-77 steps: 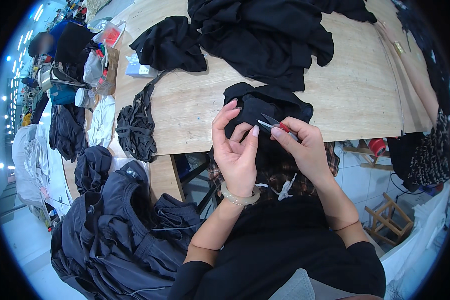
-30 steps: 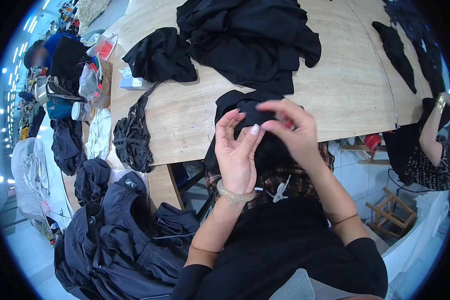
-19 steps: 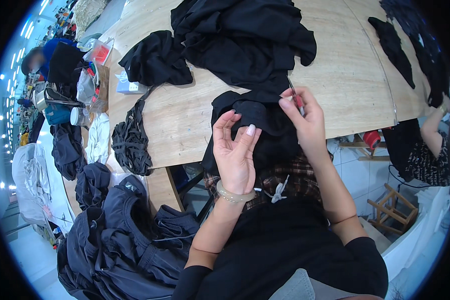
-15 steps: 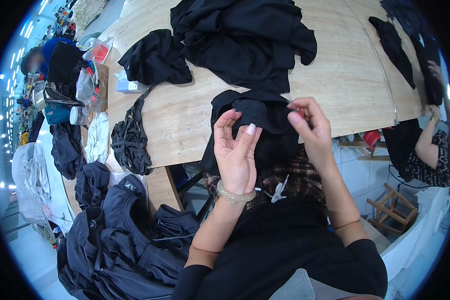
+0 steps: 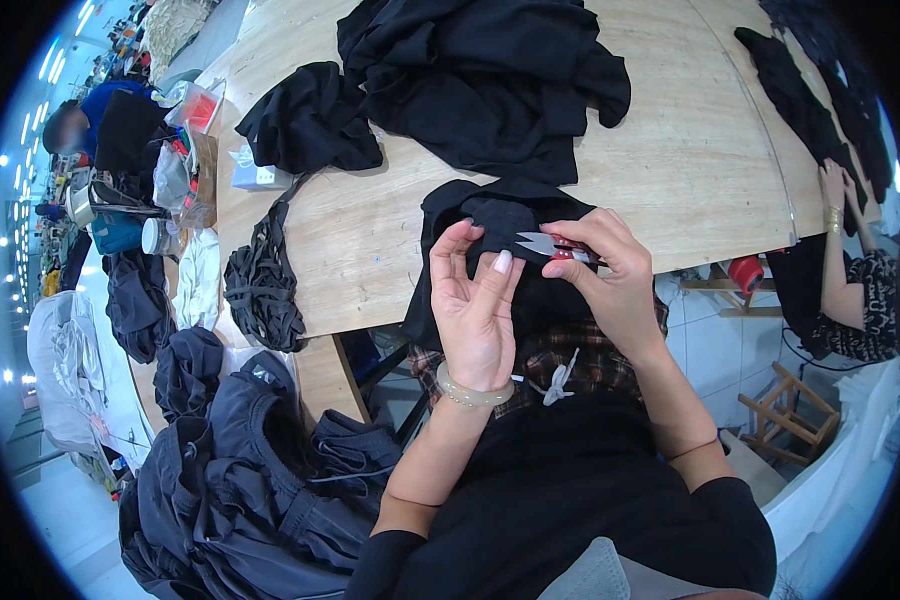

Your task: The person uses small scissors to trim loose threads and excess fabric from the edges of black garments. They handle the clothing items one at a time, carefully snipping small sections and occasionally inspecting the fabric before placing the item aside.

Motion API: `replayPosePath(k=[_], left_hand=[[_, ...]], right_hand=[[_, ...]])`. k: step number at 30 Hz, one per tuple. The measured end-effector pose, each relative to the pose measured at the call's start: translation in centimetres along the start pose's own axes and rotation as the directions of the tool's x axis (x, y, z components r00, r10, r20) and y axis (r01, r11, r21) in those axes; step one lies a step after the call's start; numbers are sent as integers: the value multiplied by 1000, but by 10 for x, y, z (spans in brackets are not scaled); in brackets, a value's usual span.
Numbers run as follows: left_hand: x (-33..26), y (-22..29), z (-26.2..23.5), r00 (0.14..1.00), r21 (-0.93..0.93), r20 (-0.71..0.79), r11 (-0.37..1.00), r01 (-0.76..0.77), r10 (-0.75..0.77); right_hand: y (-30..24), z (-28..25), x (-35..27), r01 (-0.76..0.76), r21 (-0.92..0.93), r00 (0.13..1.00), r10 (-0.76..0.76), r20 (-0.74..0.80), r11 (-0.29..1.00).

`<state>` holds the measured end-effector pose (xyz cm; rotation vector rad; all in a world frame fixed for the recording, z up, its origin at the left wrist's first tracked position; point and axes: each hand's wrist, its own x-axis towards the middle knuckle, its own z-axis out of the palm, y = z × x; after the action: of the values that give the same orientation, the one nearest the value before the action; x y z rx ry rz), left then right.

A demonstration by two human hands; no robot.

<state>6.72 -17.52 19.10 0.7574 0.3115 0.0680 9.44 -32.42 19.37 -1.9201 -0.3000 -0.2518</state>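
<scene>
The left hand [image 5: 475,310] seems to pinch a fold of a black garment [image 5: 560,300] between thumb and fingertips, its other fingers curled and partly spread. The right hand [image 5: 615,280] has thumb and fingers closed around the red handles of a pair of thread snips [image 5: 542,244], whose blades stand apart and point at the fold, just beside the left thumb. With the points so near, a slip or an early squeeze could nick that thumb or cut into the cloth; black on black would make a stray snip hard to notice. Whether the blades touch the fabric cannot be told.

The garment lies at the near edge of the wooden surface [image 5: 670,200] and hangs over it toward plaid cloth [image 5: 610,335] on the lap, so a loosened pinch could let its weight drag the fold away. Left of it, by the same edge, sits a bundle of black straps [image 5: 262,275]. Toward the far edge lie a large black garment heap [image 5: 470,90] and a smaller black piece [image 5: 310,115], with a tissue box [image 5: 258,172] near the left edge. By the right edge, a co-worker's hands [image 5: 835,190] touch dark cloth [image 5: 790,95].
</scene>
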Motion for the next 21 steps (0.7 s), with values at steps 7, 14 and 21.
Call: replayPosePath(k=[7, 14, 21], left_hand=[[-1, -4, -7, 999, 29, 36, 999, -28, 27], [1, 1, -2, 1000, -2, 4, 1000, -14, 14], [0, -2, -2, 999, 14, 17, 999, -40, 40]], right_hand=[[-4, 7, 2, 76, -120, 997, -79, -21, 990], [3, 3, -1, 8, -24, 1000, -8, -9, 1000], [-3, 2, 3, 32, -62, 999, -31, 21, 998]])
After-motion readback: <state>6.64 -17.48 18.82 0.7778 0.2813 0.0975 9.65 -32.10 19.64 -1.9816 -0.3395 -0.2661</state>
